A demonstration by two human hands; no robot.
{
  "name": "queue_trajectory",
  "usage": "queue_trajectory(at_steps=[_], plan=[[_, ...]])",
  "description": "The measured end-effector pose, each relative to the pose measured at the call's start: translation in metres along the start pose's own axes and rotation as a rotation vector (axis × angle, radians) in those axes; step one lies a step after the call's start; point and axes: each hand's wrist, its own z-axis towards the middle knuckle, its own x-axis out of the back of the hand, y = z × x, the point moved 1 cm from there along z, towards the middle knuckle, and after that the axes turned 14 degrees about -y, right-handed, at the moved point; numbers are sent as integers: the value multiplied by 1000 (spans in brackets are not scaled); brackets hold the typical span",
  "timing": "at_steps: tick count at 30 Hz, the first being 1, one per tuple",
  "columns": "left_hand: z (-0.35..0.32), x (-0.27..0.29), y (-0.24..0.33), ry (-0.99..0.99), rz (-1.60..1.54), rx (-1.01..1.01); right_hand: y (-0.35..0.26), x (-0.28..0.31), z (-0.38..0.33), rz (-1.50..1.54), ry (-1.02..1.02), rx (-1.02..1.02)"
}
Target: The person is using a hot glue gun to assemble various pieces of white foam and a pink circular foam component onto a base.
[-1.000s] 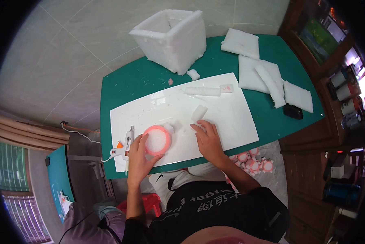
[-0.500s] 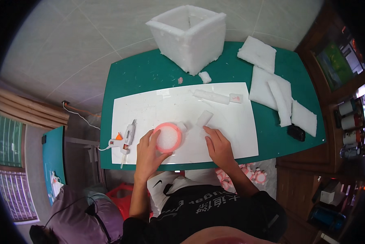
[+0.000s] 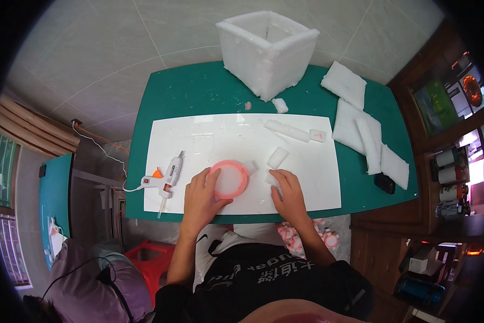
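My left hand curls its thumb and fingers around the side of a pink ring with a white fluffy disc inside. A small white foam piece sits against the ring's far right edge. Over to the right, my right hand has thumb and forefinger at a small white foam scrap, partly covered by the fingers. Just beyond those fingertips lies a white foam block. All of these are on a white board.
A white and orange glue gun with its cord lies left. A foam strip and a marked foam block lie farther back. Behind stands a white foam box. Foam sheets and a black object are right, on the green table.
The whole view has shifted slightly. My right fingertips have come down around the small foam scrap. My left hand keeps its hold on the pink ring.
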Motion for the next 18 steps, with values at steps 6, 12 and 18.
queue_trajectory(at_steps=[6, 12, 18], plan=[[-4, 0, -1, 28, -33, -16, -9, 3, -1, -34, 11, -52], [-12, 0, -7, 108, -65, -63, -15, 3, -3, -100, 43, -122], [-16, 0, -11, 108, -20, -101, -19, 6, -6, -50, 76, -189]])
